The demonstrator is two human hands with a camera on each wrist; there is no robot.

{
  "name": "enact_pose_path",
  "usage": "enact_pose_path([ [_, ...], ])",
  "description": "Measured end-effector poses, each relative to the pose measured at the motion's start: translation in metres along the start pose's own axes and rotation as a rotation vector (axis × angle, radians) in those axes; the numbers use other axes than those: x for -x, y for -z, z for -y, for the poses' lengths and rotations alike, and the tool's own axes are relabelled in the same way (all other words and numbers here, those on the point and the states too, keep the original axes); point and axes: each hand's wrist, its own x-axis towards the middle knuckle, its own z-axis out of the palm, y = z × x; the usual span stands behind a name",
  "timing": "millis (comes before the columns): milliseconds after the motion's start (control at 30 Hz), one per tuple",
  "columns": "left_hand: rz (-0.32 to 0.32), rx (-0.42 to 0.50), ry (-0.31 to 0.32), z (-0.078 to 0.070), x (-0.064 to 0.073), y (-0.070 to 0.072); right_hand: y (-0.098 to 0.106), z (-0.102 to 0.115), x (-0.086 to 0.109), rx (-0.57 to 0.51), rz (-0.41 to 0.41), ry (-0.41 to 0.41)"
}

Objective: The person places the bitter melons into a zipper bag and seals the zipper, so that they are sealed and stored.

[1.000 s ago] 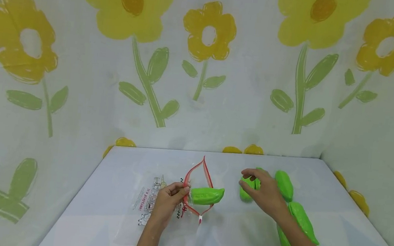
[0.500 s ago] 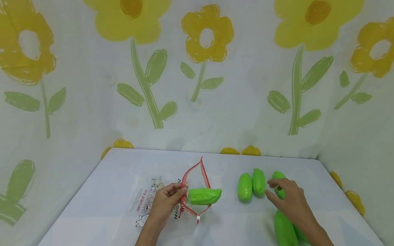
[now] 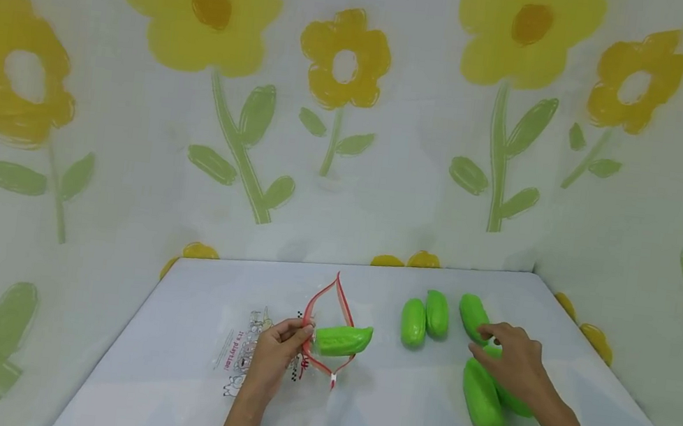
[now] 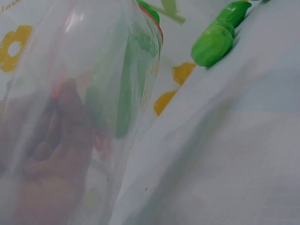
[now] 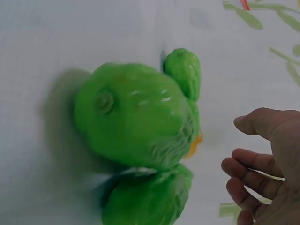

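My left hand [image 3: 275,353] pinches the red-edged mouth of a clear zip bag [image 3: 240,352] with printed figures. A glossy green cucumber-like vegetable [image 3: 342,340] lies across that mouth, partly inside the opening. In the left wrist view the hand [image 4: 56,154] shows through cloudy plastic, with green behind it. My right hand [image 3: 514,363] hovers with loosely bent fingers over the right-hand group: a far green vegetable [image 3: 471,317], a near one [image 3: 483,398] and one partly hidden [image 3: 514,403]. The right wrist view shows its fingers [image 5: 248,176] apart from the vegetables and holding nothing.
Two more green vegetables, one [image 3: 413,323] beside the other [image 3: 437,314], lie between the bag and the right-hand group. The white table [image 3: 383,400] ends at a back edge against a flower-printed curtain [image 3: 406,199].
My right hand has moved right, from over the two middle vegetables to the right-hand group. My left hand keeps its pinch on the zip bag. The head view has shifted slightly.
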Motion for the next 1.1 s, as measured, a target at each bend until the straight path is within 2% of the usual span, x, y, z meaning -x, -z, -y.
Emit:
enact_pose_path([
  [233, 0.032, 0.029, -0.015, 0.000, -0.003, 0.003, 0.002, -0.010, 0.007, 0.073, 0.034, -0.048],
  [533, 0.011, 0.018, 0.003, 0.001, -0.001, 0.004, 0.002, -0.027, 0.013, 0.130, 0.052, -0.072],
  [833, 0.016, 0.016, -0.007, 0.000, -0.002, 0.004, 0.000, -0.037, 0.015, 0.191, 0.121, -0.125],
  [1100, 0.015, 0.023, 0.008, -0.002, 0.000, 0.004, 0.003, -0.038, 0.011, 0.195, 0.202, -0.170],
])
